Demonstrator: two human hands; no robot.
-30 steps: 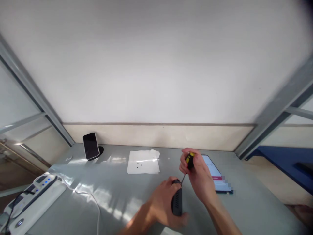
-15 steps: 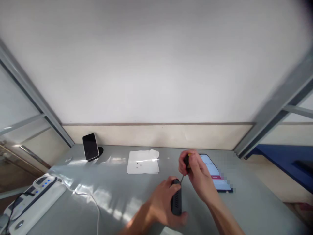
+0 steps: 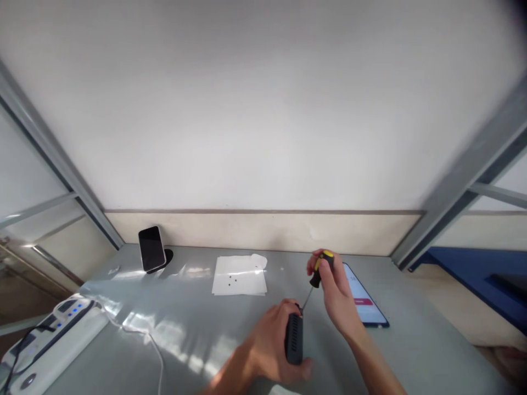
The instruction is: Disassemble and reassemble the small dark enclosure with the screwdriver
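A dark, slotted box-shaped device point(image 3: 293, 340) stands on edge in the grip of my left hand point(image 3: 272, 341), fingers over its far end and thumb at the near end. My right hand point(image 3: 335, 288) is closed around the black and yellow handle of a screwdriver point(image 3: 316, 276). The thin shaft slants down to the left, and its tip meets the device's far end. What the tip sits in is too small to make out. Several tiny dark pieces, perhaps screws, lie on white paper point(image 3: 247, 285) beyond my left hand.
A phone or tablet with a lit screen point(image 3: 366, 307) lies right of my right hand. At the back left, a dark-screened phone point(image 3: 152, 249) leans on a stand. A white power strip point(image 3: 66, 345) with blue lights and a white cable point(image 3: 156, 351) occupy the left side.
My right hand has shifted slightly right and its grip has turned, showing more of the screwdriver's handle. The device has tilted slightly in my left hand.
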